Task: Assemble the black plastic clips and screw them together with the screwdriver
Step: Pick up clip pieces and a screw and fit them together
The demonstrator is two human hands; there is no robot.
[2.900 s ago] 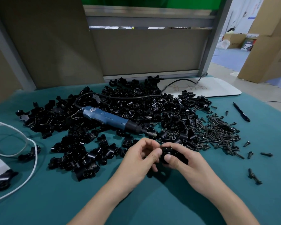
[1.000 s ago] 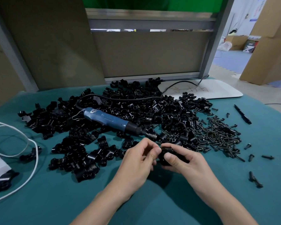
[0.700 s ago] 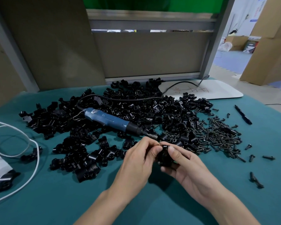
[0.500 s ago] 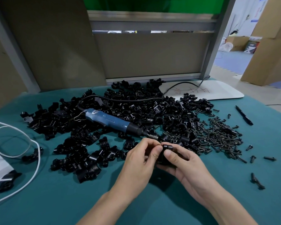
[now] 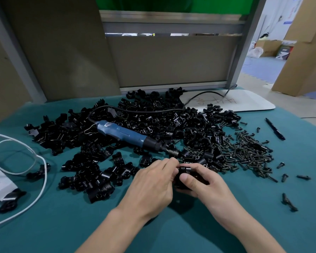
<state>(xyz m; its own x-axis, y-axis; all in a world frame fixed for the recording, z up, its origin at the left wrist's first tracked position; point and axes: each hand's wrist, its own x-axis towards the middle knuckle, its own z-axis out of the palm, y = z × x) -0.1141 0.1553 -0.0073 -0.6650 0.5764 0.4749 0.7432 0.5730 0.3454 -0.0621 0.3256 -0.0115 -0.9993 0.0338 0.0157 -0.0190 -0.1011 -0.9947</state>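
Teal surface point(image 5: 171, 230): near the screwdriver point(image 5: 125, 135), both hands point(image 5: 153, 181) point(image 5: 206, 181) grasp a clip point(image 5: 181, 175); align halves squarely before screwing.

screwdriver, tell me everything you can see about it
The screwdriver is an electric one: a blue plastic-looking body, a black collar at the nose and a metal tip. A wire loop and a black cord leave its rear; the cord runs back to the right. It lies on its side on the clip pile, tip pointing right and toward the person. No hand holds it: the left hand and right hand hold a clip.
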